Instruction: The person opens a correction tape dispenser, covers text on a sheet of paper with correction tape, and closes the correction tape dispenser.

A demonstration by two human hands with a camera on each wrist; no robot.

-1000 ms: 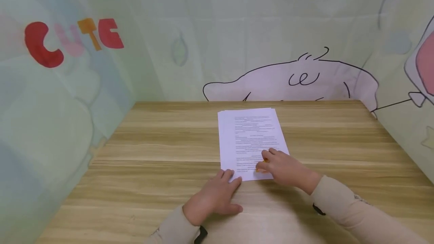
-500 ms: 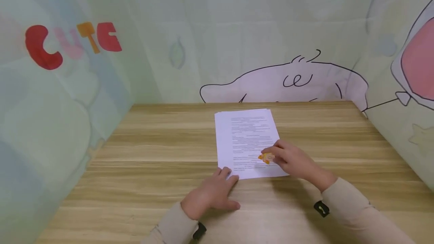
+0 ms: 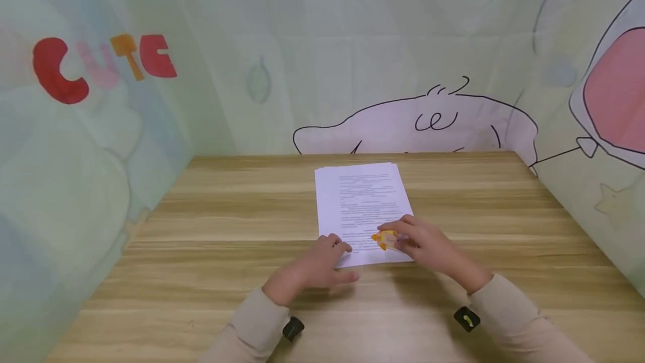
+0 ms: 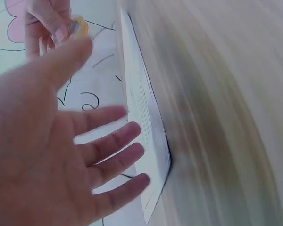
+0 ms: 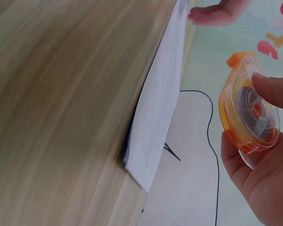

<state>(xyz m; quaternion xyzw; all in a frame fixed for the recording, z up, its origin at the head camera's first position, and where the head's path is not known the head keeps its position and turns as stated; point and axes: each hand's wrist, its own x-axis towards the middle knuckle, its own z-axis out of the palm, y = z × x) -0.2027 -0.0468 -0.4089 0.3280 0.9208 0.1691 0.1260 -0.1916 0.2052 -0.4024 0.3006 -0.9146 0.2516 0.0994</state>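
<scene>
My right hand (image 3: 428, 245) pinches an orange, clear-cased correction tape (image 5: 250, 106) between thumb and fingers. In the head view the correction tape appears over the lower right of a stack of printed paper (image 3: 363, 200). The right wrist view shows a round grey reel inside its case and an orange tip pointing away from the palm. My left hand (image 3: 319, 262) hovers by the paper's lower left corner, fingers spread and slightly bent. In the left wrist view the left palm (image 4: 37, 150) holds nothing, and the fingertips look apart from the paper.
The paper lies on a wood-grain table (image 3: 227, 279), slightly right of the middle. Printed cloth walls (image 3: 242, 43) stand behind and on both sides. Dark wrist devices, such as the black one (image 3: 467, 319) on the right, hang under both sleeves.
My right hand, low over the print a second ago, rose to the right with the correction tape and has come back slightly left. The left hand has lifted from the paper's corner.
</scene>
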